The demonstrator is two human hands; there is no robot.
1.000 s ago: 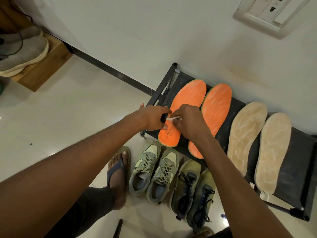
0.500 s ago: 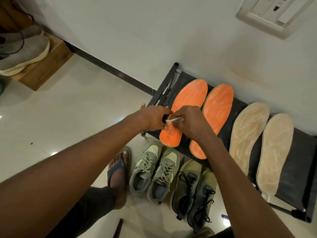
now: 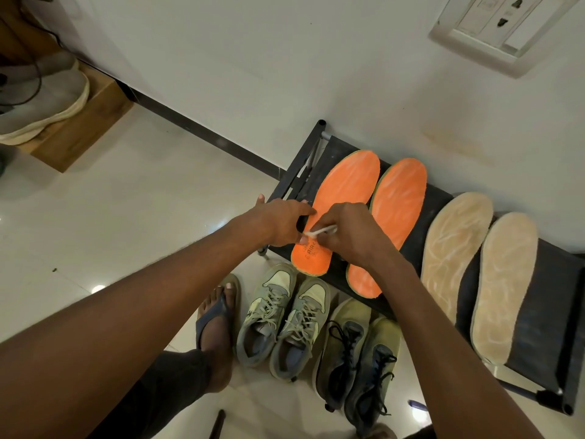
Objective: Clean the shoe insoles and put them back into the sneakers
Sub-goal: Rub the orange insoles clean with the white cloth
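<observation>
Two orange insoles lie side by side on a black shoe rack point(image 3: 443, 201), the left orange insole point(image 3: 345, 182) and the right orange insole point(image 3: 399, 201). Two beige insoles point(image 3: 456, 245) lie further right. My left hand point(image 3: 278, 220) rests on the left orange insole's left edge, thumb and forefinger spread on it. My right hand point(image 3: 351, 236) grips a thin white tool point(image 3: 321, 231) whose tip lies on that insole near the printed heel. Grey-green sneakers point(image 3: 281, 318) and olive sneakers with black laces point(image 3: 357, 356) stand on the floor below the rack.
The rack stands against a white wall with a socket plate point(image 3: 506, 30) above. My sandalled foot point(image 3: 218, 324) is left of the sneakers. A wooden step point(image 3: 79, 128) with grey shoes point(image 3: 41, 99) sits at the far left. Glossy tiled floor lies between.
Both hands stay on the left orange insole. The white tool has shifted slightly toward the heel and tilted a little.
</observation>
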